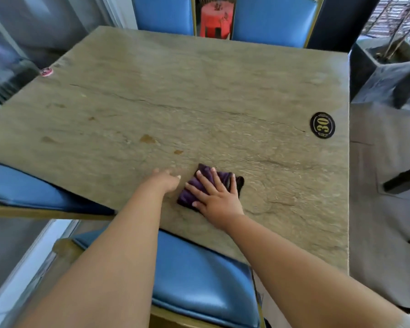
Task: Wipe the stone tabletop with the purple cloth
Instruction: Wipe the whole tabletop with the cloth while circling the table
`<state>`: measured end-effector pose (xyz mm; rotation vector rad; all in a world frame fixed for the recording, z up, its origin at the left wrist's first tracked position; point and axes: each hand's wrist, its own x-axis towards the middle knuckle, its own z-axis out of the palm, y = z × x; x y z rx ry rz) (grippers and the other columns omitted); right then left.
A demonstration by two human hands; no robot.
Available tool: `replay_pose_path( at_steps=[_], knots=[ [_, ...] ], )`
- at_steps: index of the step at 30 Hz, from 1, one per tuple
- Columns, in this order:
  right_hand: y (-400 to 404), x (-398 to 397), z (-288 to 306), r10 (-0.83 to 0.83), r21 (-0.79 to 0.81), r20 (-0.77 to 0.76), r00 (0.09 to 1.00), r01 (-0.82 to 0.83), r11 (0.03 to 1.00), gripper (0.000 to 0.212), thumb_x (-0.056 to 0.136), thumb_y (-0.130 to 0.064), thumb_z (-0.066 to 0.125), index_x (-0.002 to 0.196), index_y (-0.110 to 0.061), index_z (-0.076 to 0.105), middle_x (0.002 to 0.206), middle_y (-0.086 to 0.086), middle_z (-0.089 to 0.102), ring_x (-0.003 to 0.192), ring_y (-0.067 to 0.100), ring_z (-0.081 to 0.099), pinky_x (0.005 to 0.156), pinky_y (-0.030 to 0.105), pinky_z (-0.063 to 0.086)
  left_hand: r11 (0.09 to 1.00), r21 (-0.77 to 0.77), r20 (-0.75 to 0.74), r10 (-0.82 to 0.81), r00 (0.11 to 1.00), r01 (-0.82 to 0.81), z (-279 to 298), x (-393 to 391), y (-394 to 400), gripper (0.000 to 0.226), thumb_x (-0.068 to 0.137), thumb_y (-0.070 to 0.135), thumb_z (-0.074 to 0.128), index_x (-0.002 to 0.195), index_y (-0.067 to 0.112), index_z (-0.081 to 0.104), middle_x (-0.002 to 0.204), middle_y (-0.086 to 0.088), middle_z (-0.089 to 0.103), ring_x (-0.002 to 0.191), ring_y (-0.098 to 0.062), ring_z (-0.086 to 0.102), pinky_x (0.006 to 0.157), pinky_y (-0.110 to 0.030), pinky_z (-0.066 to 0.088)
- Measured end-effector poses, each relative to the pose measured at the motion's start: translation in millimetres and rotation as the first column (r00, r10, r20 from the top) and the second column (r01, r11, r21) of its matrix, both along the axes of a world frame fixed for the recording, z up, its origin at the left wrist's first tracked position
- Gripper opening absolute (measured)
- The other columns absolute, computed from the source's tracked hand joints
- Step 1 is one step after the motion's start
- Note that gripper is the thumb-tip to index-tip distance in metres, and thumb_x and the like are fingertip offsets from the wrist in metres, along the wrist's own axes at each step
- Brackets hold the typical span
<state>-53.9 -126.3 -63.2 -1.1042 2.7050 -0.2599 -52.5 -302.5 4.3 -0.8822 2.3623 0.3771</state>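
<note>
A folded purple cloth point(225, 177) lies on the grey-green stone tabletop point(175, 91), near its front edge. My right hand point(214, 194) lies flat on the cloth, fingers spread and straight, pressing it onto the stone. My left hand point(164, 179) rests on the bare stone just left of the cloth, fingers stretched forward and slightly blurred. Brownish stains point(147, 138) mark the stone to the left of and beyond the hands.
A black oval plate numbered 30 point(322, 125) is fixed near the table's right edge. A small red disc point(46, 71) sits at the far left edge. Blue padded chairs point(199, 275) stand at the near side, left and far side. A red stool point(217, 18) stands beyond.
</note>
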Motion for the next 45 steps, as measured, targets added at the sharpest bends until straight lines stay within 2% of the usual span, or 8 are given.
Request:
replay_pose_path(
  at_steps=[4, 10, 14, 18, 25, 29, 35, 45],
  knots=[
    [-47.4, 6.1, 11.1, -0.273, 0.074, 0.109, 0.956, 0.266, 0.961, 0.055, 0.097, -0.055, 0.024, 0.147, -0.048, 0.003, 0.16, -0.006, -0.015, 0.142, 0.029, -0.027, 0.101, 0.072, -0.018, 0.993, -0.009, 0.045, -0.116, 0.992, 0.117, 6.1, -3.4, -42.0, 0.062, 0.099, 0.049, 0.039, 0.149, 0.014, 0.032, 0.159, -0.016, 0.016, 0.145, -0.031, 0.02, 0.117, -0.037, 0.02],
    [-53.3, 18.7, -6.5, 0.224, 0.037, -0.098, 0.97, -0.222, 0.974, 0.053, 0.088, -0.066, 0.028, 0.14, -0.055, 0.028, 0.156, -0.011, 0.025, 0.145, 0.031, 0.015, 0.103, 0.073, 0.02, 0.98, -0.058, -0.054, -0.192, 0.98, 0.188, -12.5, -11.5, -104.6, 0.081, 0.09, 0.061, 0.046, 0.154, 0.025, 0.009, 0.161, -0.004, -0.014, 0.149, -0.029, -0.003, 0.12, -0.048, 0.007],
    [-86.0, -19.5, -1.5, -0.188, 0.034, -0.03, 0.982, 0.189, 0.981, 0.056, 0.088, -0.069, 0.015, 0.142, -0.058, 0.003, 0.16, -0.014, -0.007, 0.143, 0.024, -0.024, 0.109, 0.067, -0.01, 0.943, -0.072, -0.041, -0.328, 0.944, 0.325, -33.2, -10.3, -128.1, 0.091, 0.086, 0.076, 0.028, 0.15, 0.029, -0.018, 0.152, -0.002, -0.039, 0.142, -0.022, -0.032, 0.112, -0.054, -0.017],
    [-145.0, -41.9, 4.6, -0.47, 0.02, 0.054, 0.881, 0.47, 0.882, 0.053, 0.097, -0.058, 0.023, 0.146, -0.052, 0.003, 0.159, -0.014, -0.013, 0.144, 0.021, -0.025, 0.106, 0.063, -0.02, 0.943, 0.122, -0.184, -0.284, 0.941, 0.308, -47.8, -7.2, -146.1, 0.068, 0.096, 0.061, 0.014, 0.15, 0.033, -0.016, 0.152, 0.004, -0.039, 0.14, -0.016, -0.035, 0.111, -0.053, -0.022],
    [-168.0, -10.6, 23.0, -0.162, -0.29, 0.332, 0.929, 0.264, 0.92, 0.053, 0.086, 0.001, 0.043, 0.126, -0.031, 0.057, 0.15, -0.013, 0.037, 0.147, 0.012, 0.012, 0.119, 0.043, 0.001, 0.93, 0.284, -0.262, -0.161, 0.952, 0.235, -47.1, -8.7, -154.8, 0.063, 0.095, 0.061, 0.007, 0.152, 0.035, -0.003, 0.159, 0.009, -0.02, 0.145, -0.015, -0.023, 0.113, -0.053, -0.02],
    [-149.2, 0.0, 41.8, -0.438, -0.421, 0.177, 0.882, 0.469, 0.776, 0.049, 0.075, -0.01, 0.04, 0.114, -0.026, 0.066, 0.133, -0.007, 0.056, 0.131, 0.018, 0.041, 0.109, 0.045, 0.03, 0.951, 0.174, -0.145, -0.231, 0.962, 0.254, -44.5, -12.4, -142.7, 0.067, 0.092, 0.068, 0.008, 0.148, 0.04, -0.017, 0.15, 0.006, -0.042, 0.138, -0.018, -0.038, 0.108, -0.055, -0.023],
    [-133.8, -0.2, 27.1, -0.81, -0.075, 0.27, 0.52, 0.85, 0.521, 0.079, 0.088, -0.016, 0.04, 0.152, -0.028, -0.005, 0.161, -0.006, -0.007, 0.146, 0.015, -0.017, 0.116, 0.05, -0.009, 0.938, 0.15, -0.129, -0.296, 0.947, 0.313, -42.1, -9.8, -142.4, 0.074, 0.09, 0.071, 0.007, 0.146, 0.036, -0.025, 0.141, 0.005, -0.053, 0.133, -0.019, -0.045, 0.106, -0.056, -0.025],
    [-198.2, -62.0, 17.6, -0.596, -0.022, 0.217, 0.773, 0.615, 0.788, 0.073, 0.09, -0.034, 0.036, 0.152, -0.028, -0.001, 0.159, -0.012, -0.014, 0.143, 0.012, -0.024, 0.113, 0.05, -0.018, 0.957, 0.151, -0.259, -0.202, 0.944, 0.247, -46.3, -7.4, -147.3, 0.059, 0.097, 0.059, 0.009, 0.15, 0.041, -0.01, 0.155, 0.01, -0.032, 0.143, -0.013, -0.028, 0.113, -0.049, -0.017]
  ],
)
